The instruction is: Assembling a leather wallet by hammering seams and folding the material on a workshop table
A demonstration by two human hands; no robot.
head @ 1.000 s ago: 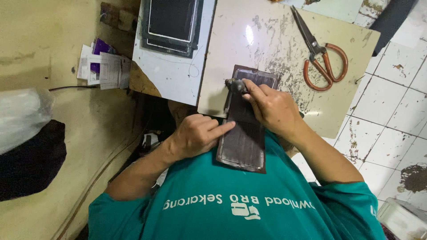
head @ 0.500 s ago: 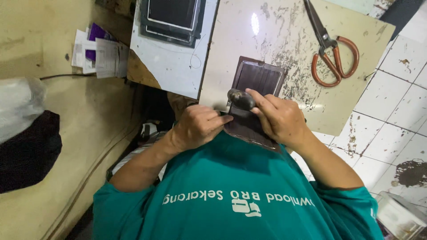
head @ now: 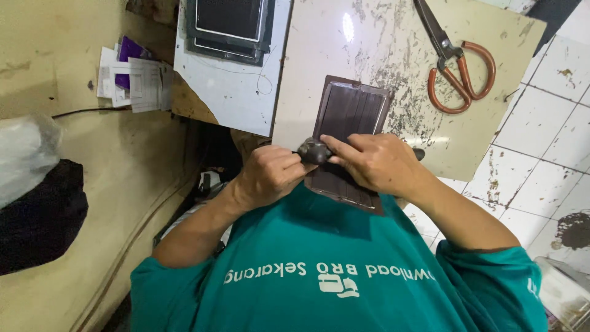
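Note:
A dark brown leather piece (head: pixel 350 117) with stitched pocket rows lies flat on a pale, stained board (head: pixel 381 43), its near end over the board's edge by my chest. My right hand (head: pixel 375 163) rests across it, fingers closed on a small dark tool (head: pixel 313 150) at the piece's left edge. A dark end (head: pixel 418 154), perhaps of that tool, pokes out past my palm. My left hand (head: pixel 270 175) is curled against the same tool from the left and pinches its head. The hands hide the middle of the leather.
Orange-handled scissors (head: pixel 458 67) lie at the board's far right. A stack of dark frames (head: pixel 230 24) sits on a white panel (head: pixel 233 98) to the left. Papers (head: pixel 135 77), a black bag (head: pixel 37 215) and a white plastic bag (head: pixel 24 154) lie on the yellowish surface. White floor tiles (head: pixel 541 135) are on the right.
The tool has moved from the leather's far end down to its left edge. My left hand left the leather's surface and joined the right hand on the tool.

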